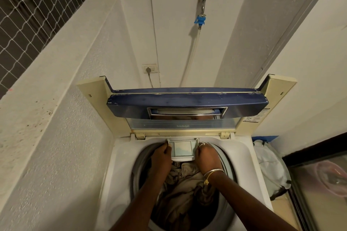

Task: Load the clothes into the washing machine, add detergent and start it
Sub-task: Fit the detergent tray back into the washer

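Detergent drawer (pixel 183 149) standing out from the back rim of the washing machine (pixel 120 155), above the clothes (pixel 180 189) in the drum. Left hand (pixel 161 155) and right hand (pixel 206 154) grip its side walls, fingers curled. Probably light, rigid plastic, best held level by both sides.

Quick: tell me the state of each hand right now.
Left hand: grips the left edge of the detergent drawer.
Right hand: grips the drawer's right edge.

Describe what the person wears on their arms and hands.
No sleeves show. The right hand carries a ring; its wrist has a pale metal bangle and a thin gold bracelet with a small charm. The left hand wears nothing visible.
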`<state>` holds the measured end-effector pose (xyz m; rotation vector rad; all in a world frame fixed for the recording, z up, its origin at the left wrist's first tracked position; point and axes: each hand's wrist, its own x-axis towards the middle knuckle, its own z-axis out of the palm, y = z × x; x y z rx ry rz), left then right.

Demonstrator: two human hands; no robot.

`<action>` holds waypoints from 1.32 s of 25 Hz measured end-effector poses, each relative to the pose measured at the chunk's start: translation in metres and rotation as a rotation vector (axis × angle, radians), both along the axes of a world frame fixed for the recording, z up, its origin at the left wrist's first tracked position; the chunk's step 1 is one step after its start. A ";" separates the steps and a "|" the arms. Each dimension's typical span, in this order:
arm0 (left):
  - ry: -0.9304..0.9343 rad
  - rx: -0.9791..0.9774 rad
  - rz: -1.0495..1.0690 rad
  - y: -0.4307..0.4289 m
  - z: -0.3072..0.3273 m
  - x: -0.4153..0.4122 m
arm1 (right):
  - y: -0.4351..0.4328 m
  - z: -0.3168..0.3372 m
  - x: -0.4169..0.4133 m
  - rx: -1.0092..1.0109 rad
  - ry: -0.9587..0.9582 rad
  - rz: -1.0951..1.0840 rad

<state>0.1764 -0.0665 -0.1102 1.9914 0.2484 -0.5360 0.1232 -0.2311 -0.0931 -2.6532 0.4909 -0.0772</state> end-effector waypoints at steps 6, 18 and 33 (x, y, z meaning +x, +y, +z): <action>-0.082 0.053 -0.083 0.004 0.007 -0.001 | 0.002 -0.004 -0.001 -0.018 -0.022 -0.008; -0.104 0.095 -0.098 0.005 0.009 0.002 | 0.007 0.002 -0.004 0.014 -0.097 -0.051; -0.133 -0.071 0.056 0.003 -0.003 -0.002 | 0.008 0.000 -0.008 0.039 -0.111 -0.068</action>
